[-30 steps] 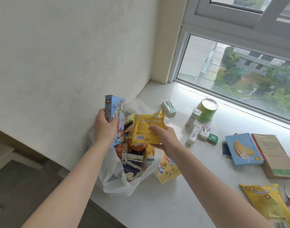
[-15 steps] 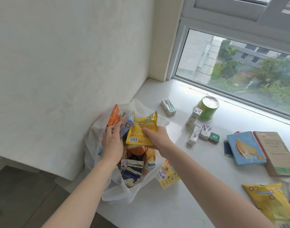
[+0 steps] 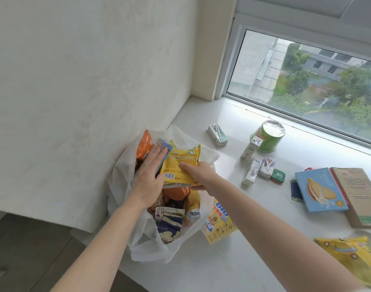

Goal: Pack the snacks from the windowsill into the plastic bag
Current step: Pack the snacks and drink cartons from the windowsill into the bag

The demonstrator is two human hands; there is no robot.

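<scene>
The yellow chip bag (image 3: 355, 258) runs off the right edge; the right hand (image 3: 201, 175) hides its own fingers behind the yellow packet (image 3: 178, 167).

wall (image 3: 75, 81): white, textured, left | sill (image 3: 222, 260): pale stone, runs under window | window (image 3: 306, 81): grey frame, glass shows trees and buildings below | floor (image 3: 33, 249): dark, lower left | light: soft daylight

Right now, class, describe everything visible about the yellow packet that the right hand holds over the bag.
The yellow packet is a flat, glossy pouch, plastic by its look, with printed text and a barcode on the side facing the camera. It stands roughly upright in the mouth of the white plastic bag. The right hand pinches it; the left hand lies beside it.
</scene>
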